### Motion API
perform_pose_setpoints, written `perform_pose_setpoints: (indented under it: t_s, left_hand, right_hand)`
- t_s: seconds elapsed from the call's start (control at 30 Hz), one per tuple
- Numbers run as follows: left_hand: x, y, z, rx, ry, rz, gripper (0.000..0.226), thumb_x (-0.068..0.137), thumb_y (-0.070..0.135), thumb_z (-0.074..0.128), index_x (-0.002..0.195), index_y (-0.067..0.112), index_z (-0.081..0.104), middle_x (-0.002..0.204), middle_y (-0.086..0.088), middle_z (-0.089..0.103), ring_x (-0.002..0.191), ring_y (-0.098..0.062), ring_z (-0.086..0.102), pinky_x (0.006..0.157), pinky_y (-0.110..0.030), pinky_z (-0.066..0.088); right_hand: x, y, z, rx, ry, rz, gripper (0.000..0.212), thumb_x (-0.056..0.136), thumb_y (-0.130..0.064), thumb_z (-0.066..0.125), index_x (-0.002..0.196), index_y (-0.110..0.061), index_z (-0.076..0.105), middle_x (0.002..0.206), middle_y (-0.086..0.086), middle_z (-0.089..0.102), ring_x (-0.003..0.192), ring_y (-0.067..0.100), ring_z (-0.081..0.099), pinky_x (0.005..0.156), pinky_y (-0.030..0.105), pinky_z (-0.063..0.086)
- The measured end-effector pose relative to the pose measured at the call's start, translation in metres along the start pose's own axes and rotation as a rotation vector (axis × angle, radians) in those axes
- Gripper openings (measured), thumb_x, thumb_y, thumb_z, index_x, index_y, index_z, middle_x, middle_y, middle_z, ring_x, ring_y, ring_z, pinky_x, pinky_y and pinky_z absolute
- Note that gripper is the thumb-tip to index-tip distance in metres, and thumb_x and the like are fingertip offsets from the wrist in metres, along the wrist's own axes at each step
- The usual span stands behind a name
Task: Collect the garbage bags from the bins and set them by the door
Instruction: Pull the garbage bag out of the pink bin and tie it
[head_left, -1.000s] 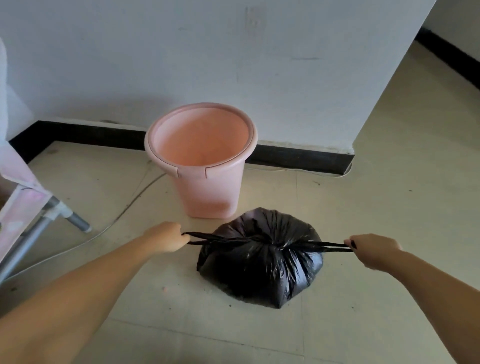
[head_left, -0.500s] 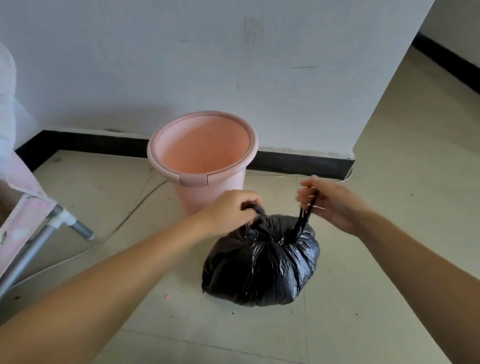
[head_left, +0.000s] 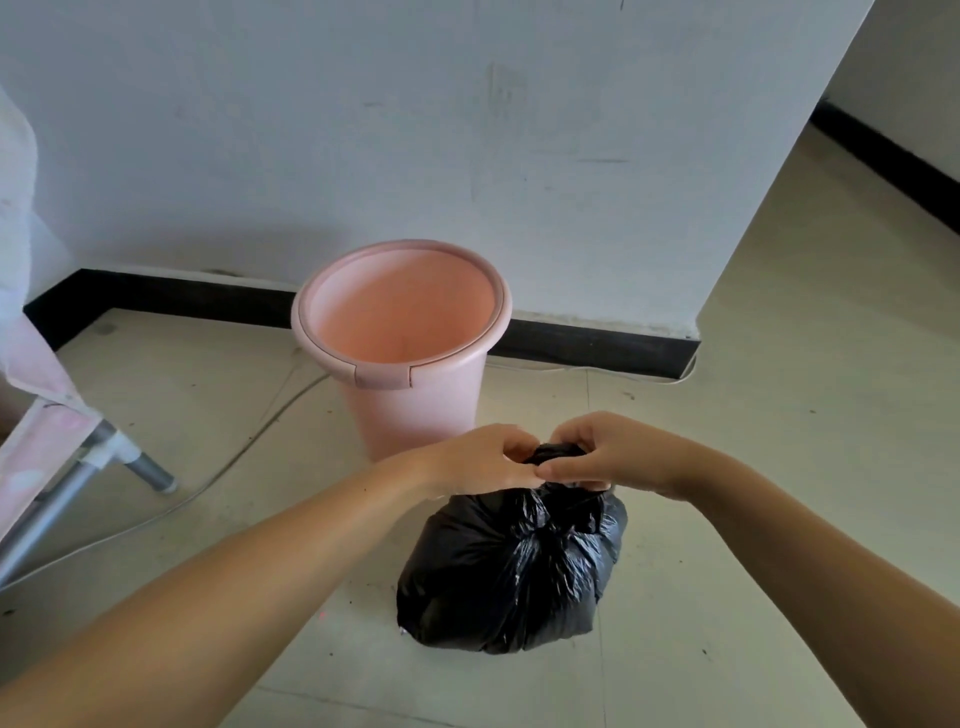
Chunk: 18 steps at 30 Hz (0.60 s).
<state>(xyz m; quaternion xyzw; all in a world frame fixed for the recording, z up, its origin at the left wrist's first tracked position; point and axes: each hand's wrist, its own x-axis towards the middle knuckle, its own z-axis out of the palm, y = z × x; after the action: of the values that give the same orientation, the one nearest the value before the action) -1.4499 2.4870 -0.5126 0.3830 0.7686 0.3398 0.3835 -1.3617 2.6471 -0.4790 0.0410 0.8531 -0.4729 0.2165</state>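
Black crinkled plastic garbage bag (head_left: 511, 571) sits on the tiled floor (head_left: 779, 467), just in front of the round pink plastic bin (head_left: 400, 332). Left hand (head_left: 480, 460) and right hand (head_left: 610, 452) meet above it, fingers curled, pinching the bag's gathered top.

A person's two bare forearms reach forward over a pale tiled floor (head_left: 779, 467). The left hand (head_left: 480, 460) and right hand (head_left: 618, 454) meet fingertip to fingertip above a black garbage bag (head_left: 511, 571), both pinching the gathered plastic at its neck. The bag sits on the floor, full and rounded, its surface crinkled and shiny. Just behind it stands a pink plastic bin (head_left: 415, 395) (open-topped, nothing visible inside), close to a white wall (head_left: 415, 130) with a black baseboard (head_left: 597, 345). A thin pale cable (head_left: 249, 444) trails across the floor to the left, toward a metal frame leg (head_left: 150, 470) draped with pink fabric (head_left: 36, 415).
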Motion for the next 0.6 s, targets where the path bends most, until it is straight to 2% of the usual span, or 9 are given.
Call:
perform_pose_setpoints:
  t_s: [0.1,0.17,0.23,0.27,0.33,0.37,0.43,0.5,0.6]
  left_hand:
    - [0.006,-0.006,0.000,-0.282,0.085,-0.028,0.017,0.081,0.027,0.061,0.082,0.011,0.065,0.074,-0.002,0.055,0.075,-0.017,0.048,0.073,-0.030,0.032]
    - [0.011,-0.008,0.000,-0.498,0.082,-0.017,0.017,0.087,0.016,0.059,0.071,0.012,0.062,0.069,-0.003,0.064,0.073,-0.021,0.056,0.079,-0.034,0.042]
    - [0.014,-0.009,0.004,-0.675,0.019,-0.029,0.022,0.092,0.006,0.053,0.071,0.011,0.054,0.057,-0.003,0.058,0.061,-0.019,0.058,0.093,-0.040,0.050]
    - [0.015,-0.011,0.007,-0.705,-0.012,-0.042,0.023,0.094,0.005,0.051,0.072,0.012,0.050,0.050,0.002,0.048,0.051,-0.015,0.049,0.094,-0.040,0.052]
    - [0.019,-0.017,0.011,-0.607,-0.041,-0.074,0.022,0.094,0.007,0.052,0.074,0.015,0.046,0.045,0.009,0.033,0.042,-0.009,0.031,0.082,-0.031,0.054]
    - [0.022,-0.023,0.012,-0.494,-0.028,-0.090,0.021,0.094,0.010,0.053,0.074,0.015,0.046,0.044,0.011,0.032,0.041,-0.008,0.029,0.076,-0.027,0.051]
    - [0.028,-0.034,0.015,-0.228,0.018,-0.099,0.022,0.094,0.019,0.055,0.073,0.015,0.049,0.048,0.010,0.041,0.044,-0.007,0.039,0.067,-0.023,0.045]
    - [0.032,-0.045,0.019,0.038,0.052,-0.046,0.028,0.094,0.030,0.054,0.071,0.014,0.050,0.060,0.004,0.047,0.056,-0.011,0.046,0.062,-0.024,0.038]
    - [0.037,-0.060,0.026,0.240,0.057,0.023,0.036,0.096,0.035,0.050,0.066,0.016,0.046,0.061,0.005,0.042,0.061,-0.014,0.042,0.060,-0.027,0.028]
  right_hand:
    - [0.001,0.014,-0.009,0.000,0.214,-0.016,0.022,0.081,-0.029,0.070,0.069,-0.016,0.057,0.056,-0.003,0.048,0.055,0.013,0.043,0.054,0.023,0.033]
    - [0.003,0.028,-0.007,-0.086,0.308,0.007,0.027,0.083,-0.031,0.067,0.067,-0.016,0.053,0.056,-0.005,0.045,0.053,0.011,0.041,0.054,0.024,0.032]
    - [0.006,0.044,0.001,-0.171,0.339,0.043,0.028,0.088,-0.031,0.062,0.066,-0.017,0.050,0.057,-0.006,0.045,0.053,0.011,0.041,0.054,0.024,0.032]
    - [0.008,0.052,0.004,-0.215,0.339,0.061,0.030,0.089,-0.032,0.059,0.064,-0.020,0.048,0.057,-0.006,0.046,0.054,0.010,0.042,0.053,0.024,0.032]
    - [0.011,0.063,0.010,-0.281,0.336,0.081,0.033,0.091,-0.032,0.057,0.061,-0.025,0.046,0.058,-0.006,0.047,0.054,0.009,0.042,0.052,0.023,0.031]
    - [0.013,0.068,0.012,-0.297,0.333,0.083,0.032,0.091,-0.032,0.056,0.061,-0.027,0.046,0.058,-0.007,0.048,0.053,0.009,0.042,0.052,0.022,0.031]
    - [0.018,0.076,0.015,-0.341,0.307,0.081,0.029,0.092,-0.031,0.055,0.064,-0.027,0.048,0.059,-0.008,0.050,0.054,0.009,0.044,0.050,0.019,0.031]
    - [0.026,0.084,0.022,-0.413,0.238,0.082,0.026,0.093,-0.030,0.053,0.067,-0.025,0.048,0.061,-0.008,0.051,0.054,0.009,0.045,0.051,0.020,0.032]
    - [0.038,0.094,0.027,-0.446,0.167,0.104,0.020,0.094,-0.031,0.051,0.076,-0.021,0.054,0.063,-0.006,0.053,0.054,0.010,0.046,0.053,0.026,0.035]
